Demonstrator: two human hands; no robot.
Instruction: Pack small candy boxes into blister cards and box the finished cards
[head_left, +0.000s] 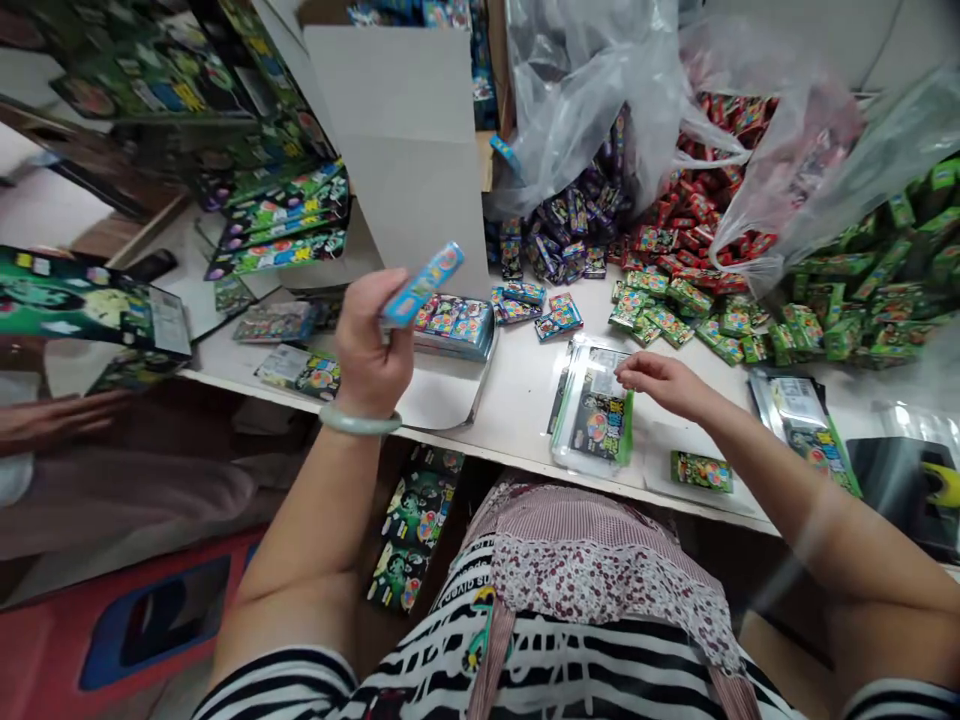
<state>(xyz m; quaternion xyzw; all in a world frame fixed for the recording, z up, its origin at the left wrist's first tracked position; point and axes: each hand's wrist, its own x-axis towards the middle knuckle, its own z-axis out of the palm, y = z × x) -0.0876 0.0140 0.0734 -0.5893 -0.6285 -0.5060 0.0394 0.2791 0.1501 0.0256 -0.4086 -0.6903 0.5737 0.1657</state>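
White table (517, 400) bears small packets (660, 320), clear sleeves (596, 410), plastic bags (592, 90)

On the white counter (517, 400), green packets (825, 320) lie right of the red packets (697, 215), dark purple ones (570, 235) left. The raised packet (422, 286) is blue; the bangle (360, 422) pale green.

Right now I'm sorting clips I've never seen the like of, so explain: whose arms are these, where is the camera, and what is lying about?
There is one picture, from a camera worn on a person's head, looking down at their own bare hands. The left hand is raised and holds a small blue packet. The right hand rests its fingertips on a clear plastic sleeve with a printed card inside. On the white table lie heaps of little packets: green, red and dark purple, with plastic bags behind.
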